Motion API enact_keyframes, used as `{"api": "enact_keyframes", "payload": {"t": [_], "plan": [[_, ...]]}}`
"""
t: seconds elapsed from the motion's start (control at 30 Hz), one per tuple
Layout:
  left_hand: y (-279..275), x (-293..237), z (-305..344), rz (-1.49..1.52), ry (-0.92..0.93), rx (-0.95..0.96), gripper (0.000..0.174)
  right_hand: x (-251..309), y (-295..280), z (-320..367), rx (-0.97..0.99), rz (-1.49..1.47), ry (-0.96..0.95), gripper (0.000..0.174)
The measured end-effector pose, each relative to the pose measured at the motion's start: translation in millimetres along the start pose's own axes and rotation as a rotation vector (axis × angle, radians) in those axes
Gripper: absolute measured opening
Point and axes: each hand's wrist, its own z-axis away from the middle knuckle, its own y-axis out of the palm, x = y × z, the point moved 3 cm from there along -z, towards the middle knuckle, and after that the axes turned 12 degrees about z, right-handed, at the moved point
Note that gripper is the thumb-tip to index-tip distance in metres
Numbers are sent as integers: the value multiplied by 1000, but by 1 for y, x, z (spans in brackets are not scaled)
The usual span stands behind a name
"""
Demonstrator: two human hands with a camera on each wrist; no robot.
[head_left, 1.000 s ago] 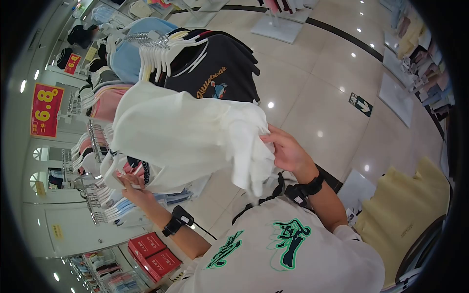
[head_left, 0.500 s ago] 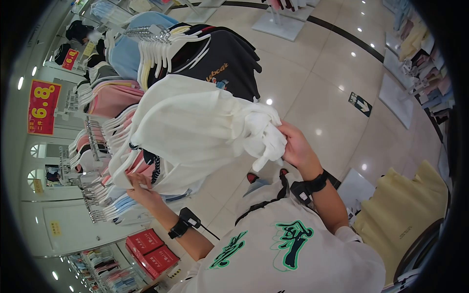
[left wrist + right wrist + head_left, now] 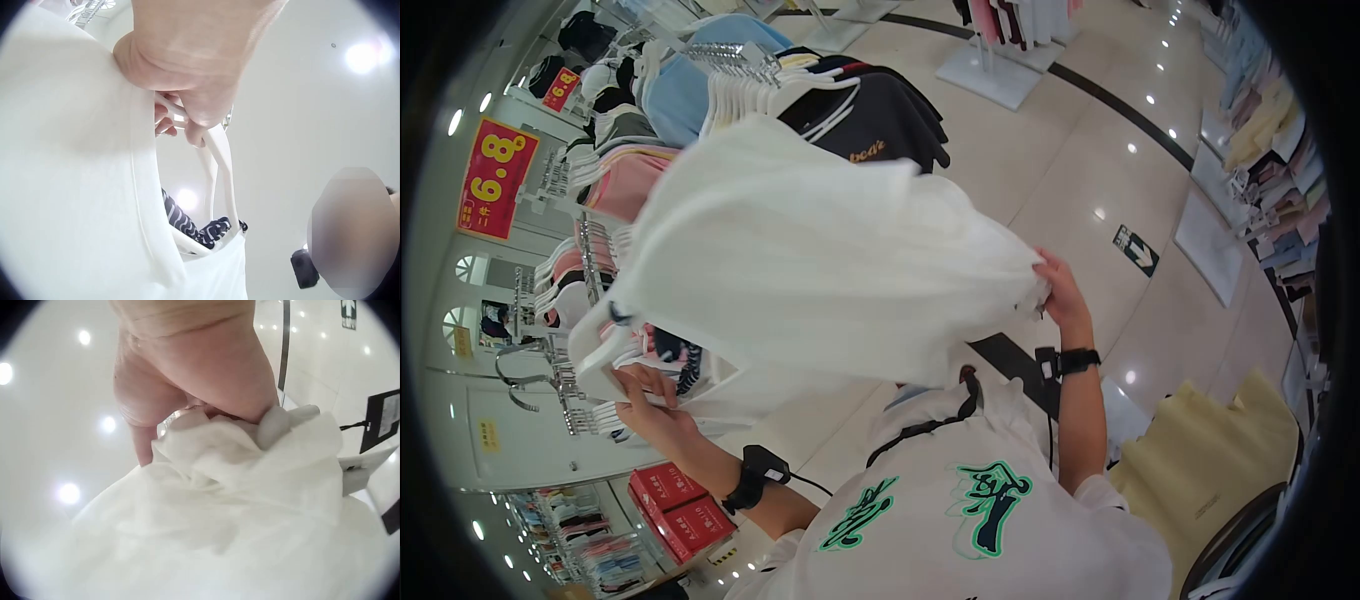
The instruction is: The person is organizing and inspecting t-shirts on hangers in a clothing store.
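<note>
A white garment [image 3: 820, 260] is stretched wide in front of me, hanging on a white hanger [image 3: 600, 352]. My left hand [image 3: 645, 390] grips the hanger at the lower left; in the left wrist view the fingers [image 3: 178, 122] curl round the hanger's arm [image 3: 220, 164] beside the garment's neckline [image 3: 69, 187]. My right hand [image 3: 1057, 288] holds the bunched hem at the right. In the right wrist view that hand [image 3: 194, 375] clutches crumpled white fabric [image 3: 237, 506]. A dark striped garment [image 3: 190, 222] shows behind the neckline.
A crowded rack behind holds black shirts [image 3: 885, 118], light blue tops [image 3: 680, 85] and pink tops [image 3: 625, 185]. A red price sign [image 3: 492, 175] hangs left, red boxes [image 3: 680, 505] lie below. A yellow garment [image 3: 1210, 460] is at the right, a stand base [image 3: 1000, 65] on the glossy floor.
The white garment has been raised and pulled out wide. My right hand moved right with the hem; my left hand shifted slightly down and left with the hanger.
</note>
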Motion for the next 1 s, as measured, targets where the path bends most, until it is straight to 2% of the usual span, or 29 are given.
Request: {"api": "enact_keyframes", "payload": {"t": [0.03,0.17,0.23,0.33,0.5,0.7,0.87,1.0], "plan": [[2,-1,1,9,-10,25,30,-11,-11,-3,-56,74,17,44],[17,6,17,-16,26,-19,26,-29,2,19,-67,83,105,44],[22,19,27,8,-63,100,11,-38,7,29,-59,94,165,44],[34,39,40,-81,-96,85,13,-40,15,36,-13,81,142,43],[59,49,48,-87,-160,134,9,-26,20,35,-70,155,155,40],[79,63,46,-143,-165,218,7,-24,8,31,-220,73,153,41],[108,106,37,-130,-262,223,8,-47,-10,33,-332,-3,136,38],[156,161,35,-110,-313,266,10,-25,-34,34,-380,65,201,39]]}}
